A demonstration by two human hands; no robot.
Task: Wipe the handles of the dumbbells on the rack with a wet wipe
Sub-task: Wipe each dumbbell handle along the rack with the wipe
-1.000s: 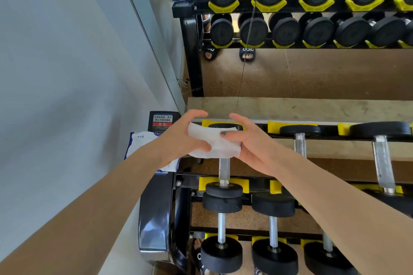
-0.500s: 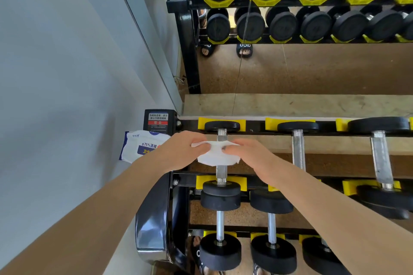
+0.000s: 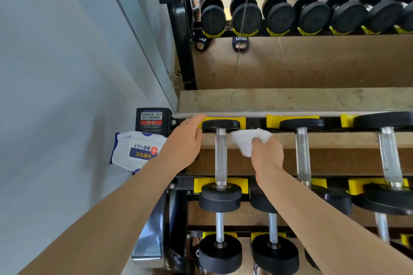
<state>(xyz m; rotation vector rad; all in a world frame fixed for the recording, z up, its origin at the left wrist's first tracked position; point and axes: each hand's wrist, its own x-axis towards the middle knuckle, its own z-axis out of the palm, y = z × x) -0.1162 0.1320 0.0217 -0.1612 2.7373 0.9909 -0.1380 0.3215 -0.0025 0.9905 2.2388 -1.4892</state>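
Your right hand point(image 3: 267, 158) has the wet wipe point(image 3: 248, 140) bunched in curled fingers, sitting in the gap between the leftmost dumbbell handle point(image 3: 220, 156) and the next handle point(image 3: 302, 154) to the right, touching neither. Your left hand point(image 3: 185, 145) is flat and relaxed, fingertips on the far left edge of the rack point(image 3: 178, 183), right by the leftmost dumbbell's far plate point(image 3: 220, 124). The wipes pack point(image 3: 136, 152) sits tight against the wall on the left, so the open room is the slots between handles.
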